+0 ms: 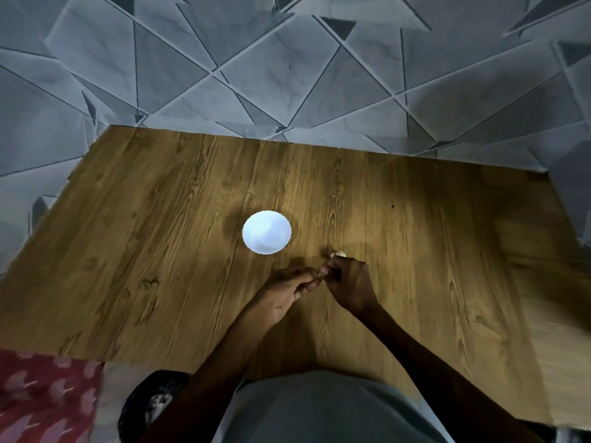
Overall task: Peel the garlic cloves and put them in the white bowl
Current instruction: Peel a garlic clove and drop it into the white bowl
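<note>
A small white bowl (266,231) with a scalloped rim stands on the wooden table (160,251), and I cannot see anything inside it. Just right of and nearer than the bowl, my right hand (348,284) has its fingers curled round a pale garlic piece (339,254) that sticks out above its knuckles. My left hand (284,292) reaches across from the left, and its fingertips pinch at the garlic where the two hands meet. The part of the garlic inside the hands is hidden.
The table's far edge meets a grey tiled floor (287,75) with a geometric pattern. A red patterned cloth (44,398) lies at the near left corner. A dark object (153,401) sits beside it, below the table's near edge.
</note>
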### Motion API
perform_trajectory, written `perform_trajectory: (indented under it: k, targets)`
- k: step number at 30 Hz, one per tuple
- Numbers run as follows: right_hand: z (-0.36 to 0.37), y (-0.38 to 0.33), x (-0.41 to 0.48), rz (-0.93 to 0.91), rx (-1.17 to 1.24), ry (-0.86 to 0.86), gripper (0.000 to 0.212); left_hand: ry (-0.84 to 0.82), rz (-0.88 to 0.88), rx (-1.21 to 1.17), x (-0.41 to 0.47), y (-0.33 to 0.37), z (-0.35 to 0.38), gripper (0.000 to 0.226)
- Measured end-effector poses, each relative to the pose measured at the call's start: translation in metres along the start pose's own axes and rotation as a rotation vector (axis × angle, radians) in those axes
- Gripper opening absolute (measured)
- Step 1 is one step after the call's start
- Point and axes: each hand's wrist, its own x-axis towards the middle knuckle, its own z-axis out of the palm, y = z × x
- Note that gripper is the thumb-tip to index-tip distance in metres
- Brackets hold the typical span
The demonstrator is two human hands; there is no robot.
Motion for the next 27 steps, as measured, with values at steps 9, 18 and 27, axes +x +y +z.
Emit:
perform_trajectory:
  k: [9, 18, 27]
  targets:
    - [-0.008, 0.012, 0.006, 0.730, 0.600, -0.291, 0.011, -0.050, 0.313, 0.682, 0.014, -0.012, -0.010, 0.016]
    - [0.017, 0.049, -0.004, 0.387, 0.071, -0.286, 0.010, 0.023, 0.179, 0.733, 0.024, -0.036, -0.020, 0.016]
    - [0.015, 0.042, -0.006, 0.087, -0.268, -0.249, 0.013, 0.031, 0.126, 0.325, 0.021, -0.036, -0.020, 0.018]
